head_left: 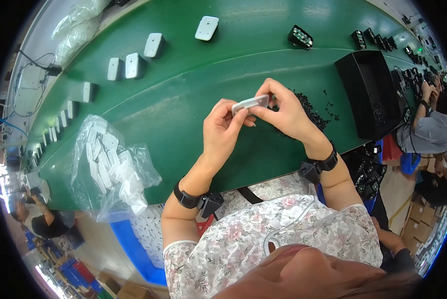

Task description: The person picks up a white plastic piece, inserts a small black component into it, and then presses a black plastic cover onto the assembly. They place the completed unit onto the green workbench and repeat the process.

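Note:
A small white plastic cover [248, 103] with a rounded end is held up over the green table between my two hands. My left hand [222, 128] grips its left end, thumb beneath the edge and fingers curled behind. At the other end, my right hand [289, 110] pinches it between thumb and fingers. My right fingers partly hide that end. Below and behind my right hand lies a pile of small black parts [310, 112]. To the left, a clear plastic bag [146, 167] holds several white plastic covers [104, 162].
The green table [183, 134] carries a curved row of white-topped units [132, 66] at far left. Dark housings with parts inside [300, 37] stand at far right. A tall black bin [360, 94] is right of the pile. Blue crates [136, 249] sit below. Co-workers sit at both sides.

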`<move>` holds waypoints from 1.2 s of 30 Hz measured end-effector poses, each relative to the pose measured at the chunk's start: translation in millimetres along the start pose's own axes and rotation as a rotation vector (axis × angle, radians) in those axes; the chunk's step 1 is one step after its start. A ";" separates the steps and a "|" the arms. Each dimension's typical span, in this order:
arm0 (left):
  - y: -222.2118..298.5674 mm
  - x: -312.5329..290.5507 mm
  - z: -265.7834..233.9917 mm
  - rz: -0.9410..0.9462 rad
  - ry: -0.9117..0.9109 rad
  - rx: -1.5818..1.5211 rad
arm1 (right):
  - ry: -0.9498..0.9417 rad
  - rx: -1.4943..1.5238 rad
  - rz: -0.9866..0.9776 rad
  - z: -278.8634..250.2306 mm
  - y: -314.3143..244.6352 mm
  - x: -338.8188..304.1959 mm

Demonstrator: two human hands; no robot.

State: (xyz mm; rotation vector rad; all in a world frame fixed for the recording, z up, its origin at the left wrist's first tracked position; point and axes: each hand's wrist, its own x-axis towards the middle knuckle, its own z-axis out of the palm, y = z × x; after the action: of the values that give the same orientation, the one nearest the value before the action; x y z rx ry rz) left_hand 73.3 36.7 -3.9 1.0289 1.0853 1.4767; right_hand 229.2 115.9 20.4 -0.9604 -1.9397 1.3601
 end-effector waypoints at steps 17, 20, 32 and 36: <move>-3.5 38.3 -68.4 -0.135 0.303 0.623 | 0.401 -1.271 -0.353 -126.0 62.1 124.4; -12.3 39.0 -77.7 -0.054 0.329 0.916 | -0.002 -1.327 0.130 -138.6 61.1 134.5; -10.9 25.1 -46.6 0.359 0.185 1.362 | 0.223 -0.654 -0.097 -143.8 80.0 37.5; -12.1 28.3 -51.1 0.426 -0.104 1.068 | 0.166 -0.376 -0.106 -112.3 48.8 42.9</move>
State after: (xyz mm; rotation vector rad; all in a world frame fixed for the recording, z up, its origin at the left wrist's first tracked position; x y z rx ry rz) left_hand 22.6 59.5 -25.6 2.1483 1.6935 1.0754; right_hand 304.0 221.6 11.7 -1.0849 -2.1237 0.8425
